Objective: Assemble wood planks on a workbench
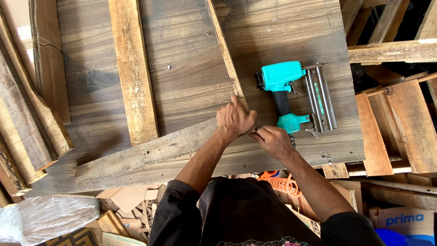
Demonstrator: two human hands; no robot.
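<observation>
Views: one only, the head camera; no second view shares the scene.
Position: worn on the person's head, above the near edge of the table point(191, 77).
Direction: looks almost straight down; the far edge lies beyond the top of the frame, the near edge crosses the lower third.
Distance: close, about arm's reach; both forearms run up from the bottom of the frame to the left hand point(234, 120) and right hand point(273, 140).
Coverage: most of the table top, its near right corner, wooden frames past its right edge, planks past its left edge, cardboard scraps on the floor below the near edge.
Tilt: the table's edges run slightly askew to the frame.
</observation>
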